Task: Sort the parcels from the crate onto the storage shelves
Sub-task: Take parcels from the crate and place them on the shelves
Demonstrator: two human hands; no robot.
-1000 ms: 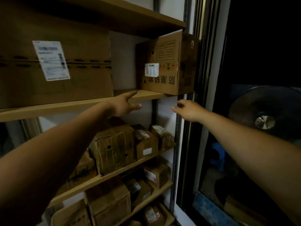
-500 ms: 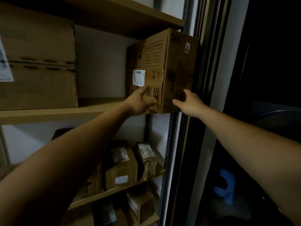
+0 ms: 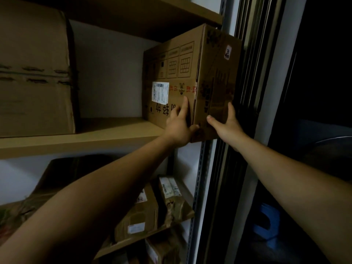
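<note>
1. Spanning the left of the view, the storage shelves (image 3: 80, 143) show three tan boards, with a grey slotted upright (image 3: 200, 178) at their right end.
2. Filling the left of the middle shelf, a large cardboard box (image 3: 34, 77) stands with a taped seam across its face, well apart from the parcel.
3. Sitting at the right end of that same shelf, the cardboard parcel (image 3: 190, 73) is turned corner-on, and its near bottom corner juts past the shelf's front edge. It bears a white shipping label (image 3: 160, 92), printed grids and characters, and a small white sticker (image 3: 227, 54) on its right face.
4. Below, smaller parcels (image 3: 152, 206) lean together on the lower shelves.
5. Beside the shelving, in the dark, a blue object (image 3: 266, 223) shows low down; what it is I cannot tell.
6. The left hand (image 3: 179, 128) presses the parcel's left face, fingers spread, thumb hooked at the bottom corner: its grip is wide, on the parcel.
7. The right hand (image 3: 226, 126) lies splayed on the right face, grip wide, holding the parcel between both hands.
</note>
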